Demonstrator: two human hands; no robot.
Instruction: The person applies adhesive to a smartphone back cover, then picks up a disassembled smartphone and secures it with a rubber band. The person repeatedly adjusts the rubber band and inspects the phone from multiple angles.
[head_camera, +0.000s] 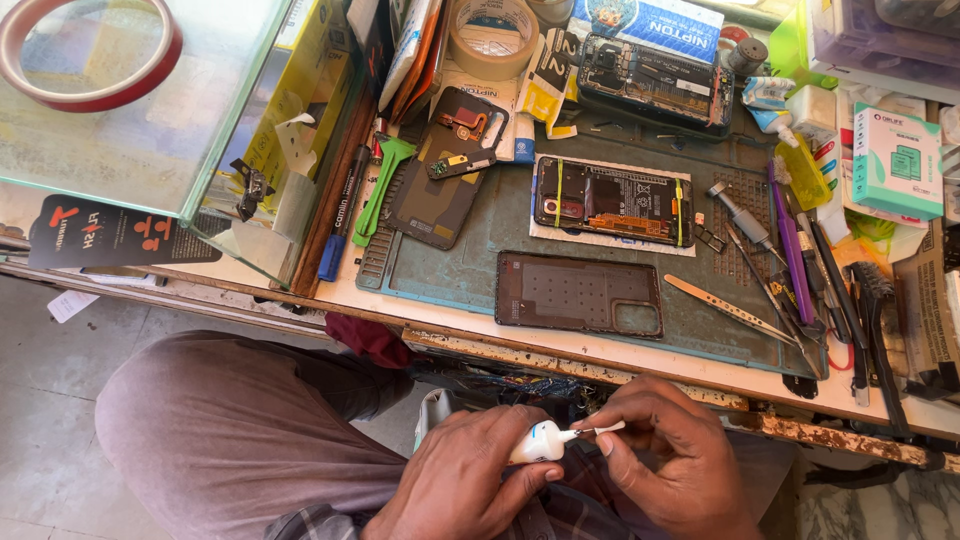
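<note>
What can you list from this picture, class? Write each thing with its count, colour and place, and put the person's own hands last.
Glue tube: one, white, held between both hands below the bench edge.
Work mat: one, grey-green, on the bench.
Opened phone: one, dark with orange parts, mid mat.
Phone back cover: one, dark brown, near edge of mat.
Second opened phone: one, black, far side.
Tweezers: one, metal, right of the back cover.
Tape roll: one, beige, top centre.
Red ring: one, on the glass case at left.
Box: one, white and teal, right.
Left hand: grips the tube body.
Right hand: pinches the nozzle tip.
</note>
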